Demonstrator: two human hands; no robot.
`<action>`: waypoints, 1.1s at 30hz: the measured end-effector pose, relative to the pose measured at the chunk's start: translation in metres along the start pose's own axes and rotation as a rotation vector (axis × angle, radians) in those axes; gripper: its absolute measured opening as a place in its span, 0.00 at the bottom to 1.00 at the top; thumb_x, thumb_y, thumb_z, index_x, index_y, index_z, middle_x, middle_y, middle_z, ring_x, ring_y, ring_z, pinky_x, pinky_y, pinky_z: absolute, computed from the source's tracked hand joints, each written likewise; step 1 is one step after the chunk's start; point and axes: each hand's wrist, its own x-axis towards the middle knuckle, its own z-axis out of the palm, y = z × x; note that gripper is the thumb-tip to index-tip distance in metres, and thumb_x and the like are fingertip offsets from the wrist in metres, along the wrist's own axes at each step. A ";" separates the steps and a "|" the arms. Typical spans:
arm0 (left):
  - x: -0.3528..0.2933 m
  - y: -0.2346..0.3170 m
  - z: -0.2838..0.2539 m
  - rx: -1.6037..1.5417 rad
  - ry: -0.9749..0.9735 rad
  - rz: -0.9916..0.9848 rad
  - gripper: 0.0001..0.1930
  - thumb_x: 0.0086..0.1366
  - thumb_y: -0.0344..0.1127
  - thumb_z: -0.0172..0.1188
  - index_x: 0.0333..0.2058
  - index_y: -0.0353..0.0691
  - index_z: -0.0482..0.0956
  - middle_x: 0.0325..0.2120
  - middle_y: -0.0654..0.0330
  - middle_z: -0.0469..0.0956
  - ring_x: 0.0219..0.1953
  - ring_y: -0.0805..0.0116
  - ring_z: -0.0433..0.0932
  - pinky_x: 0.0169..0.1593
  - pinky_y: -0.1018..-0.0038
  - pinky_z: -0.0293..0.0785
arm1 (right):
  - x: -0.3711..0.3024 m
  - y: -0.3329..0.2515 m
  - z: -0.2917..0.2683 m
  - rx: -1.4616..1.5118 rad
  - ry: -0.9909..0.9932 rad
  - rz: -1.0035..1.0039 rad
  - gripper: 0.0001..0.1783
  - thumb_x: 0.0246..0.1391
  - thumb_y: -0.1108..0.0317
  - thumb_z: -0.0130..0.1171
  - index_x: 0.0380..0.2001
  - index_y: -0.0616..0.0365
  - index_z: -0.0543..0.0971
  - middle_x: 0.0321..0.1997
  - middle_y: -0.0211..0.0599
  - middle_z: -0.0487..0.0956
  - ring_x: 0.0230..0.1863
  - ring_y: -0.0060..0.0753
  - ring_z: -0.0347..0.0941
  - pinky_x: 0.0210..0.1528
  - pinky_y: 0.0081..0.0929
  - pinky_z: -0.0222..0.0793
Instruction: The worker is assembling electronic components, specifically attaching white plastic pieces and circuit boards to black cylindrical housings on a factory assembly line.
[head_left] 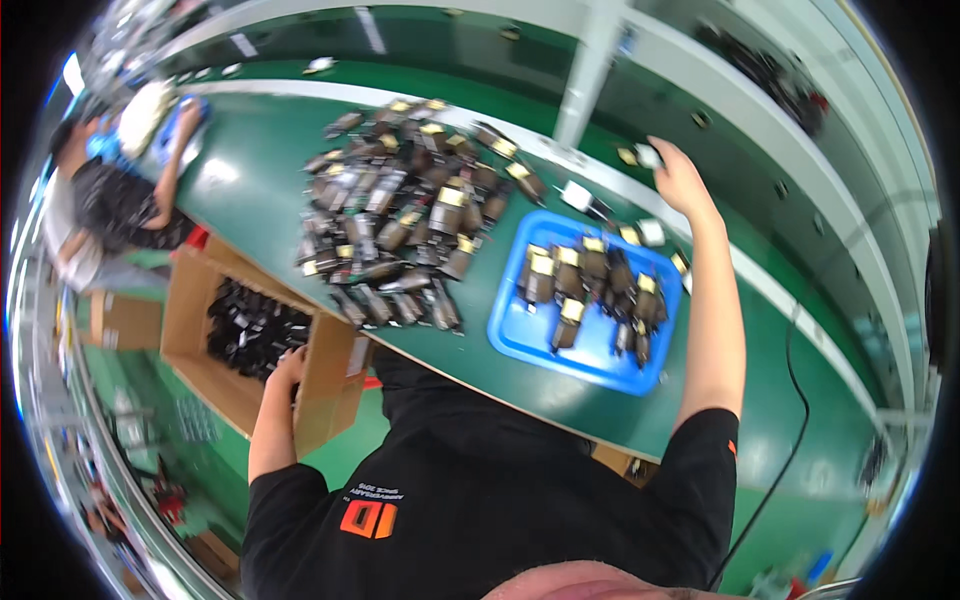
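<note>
My right hand (678, 182) reaches over the far side of the bench, its fingertips closed around a small white block (648, 156) with a yellow label beside it. Down at the left, my left hand (289, 368) is inside an open cardboard box (330, 385), over a mass of black pieces (250, 325). Its fingers look curled, and what they hold is hidden. A blue tray (570, 374) in front of me carries several dark, yellow-labelled pieces (568, 315). To its left lies a large heap of similar dark pieces (400, 200), some with a clear, shiny wrap.
The green bench (440, 360) runs across the view. More white blocks (578, 196) lie beyond the tray. A white post (590, 80) and a shelf stand behind. A black cable (795, 370) hangs at right. Another person (115, 200) works at the bench's left end.
</note>
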 end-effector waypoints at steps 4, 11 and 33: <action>-0.061 0.122 -0.035 -0.168 0.155 0.182 0.26 0.48 0.49 0.66 0.39 0.34 0.82 0.38 0.41 0.81 0.41 0.50 0.81 0.44 0.62 0.75 | 0.019 0.041 0.024 -0.232 -0.215 0.218 0.36 0.47 0.77 0.43 0.64 0.61 0.61 0.68 0.56 0.60 0.71 0.56 0.50 0.73 0.40 0.46; -0.072 0.112 -0.029 -0.105 0.355 0.053 0.19 0.56 0.45 0.53 0.34 0.34 0.83 0.35 0.41 0.80 0.39 0.45 0.80 0.45 0.58 0.76 | 0.021 0.023 0.014 -0.302 -0.226 0.255 0.28 0.43 0.76 0.51 0.53 0.63 0.73 0.58 0.58 0.70 0.58 0.57 0.67 0.60 0.41 0.65; -0.271 0.444 -0.203 -0.455 1.020 1.466 0.15 0.50 0.27 0.62 0.38 0.34 0.72 0.47 0.46 0.76 0.53 0.51 0.76 0.52 0.62 0.77 | -0.117 -0.242 -0.029 1.503 0.008 -0.195 0.22 0.40 0.77 0.66 0.41 0.61 0.70 0.42 0.46 0.74 0.32 0.33 0.76 0.32 0.27 0.77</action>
